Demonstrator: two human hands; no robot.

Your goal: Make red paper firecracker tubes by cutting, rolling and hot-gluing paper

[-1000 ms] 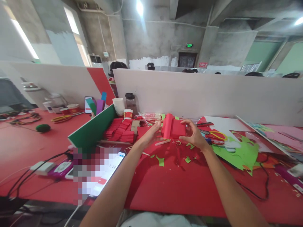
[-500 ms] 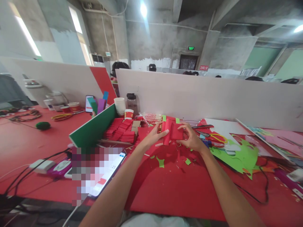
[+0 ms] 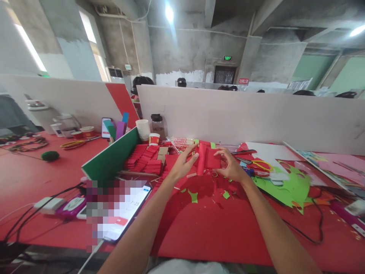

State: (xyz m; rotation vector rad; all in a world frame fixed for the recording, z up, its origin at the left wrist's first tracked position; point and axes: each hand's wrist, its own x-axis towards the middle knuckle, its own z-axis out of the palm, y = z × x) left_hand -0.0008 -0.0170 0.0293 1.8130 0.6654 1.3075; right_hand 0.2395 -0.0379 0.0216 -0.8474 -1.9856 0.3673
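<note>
Both my hands hold a folded red paper piece (image 3: 207, 160) above the red tabletop (image 3: 205, 224), near the far side. My left hand (image 3: 183, 164) grips its rolled left edge with fingers curled round it. My right hand (image 3: 230, 167) pinches the flat right part between thumb and fingers. Small green and red paper scraps (image 3: 194, 196) lie on the table just below my hands. A stack of folded red paper pieces (image 3: 145, 159) sits to the left of my left hand.
A phone (image 3: 121, 213) on a cable lies at the near left beside a green board (image 3: 110, 158). Scissors (image 3: 258, 165) and cut green paper (image 3: 288, 186) lie to the right. Cups (image 3: 143, 128) and a white partition (image 3: 251, 116) stand behind. A black cable (image 3: 316, 224) crosses the right side.
The red paper has come down a little and been folded smaller between my hands. My left fingers have spread slightly along its rolled edge.
</note>
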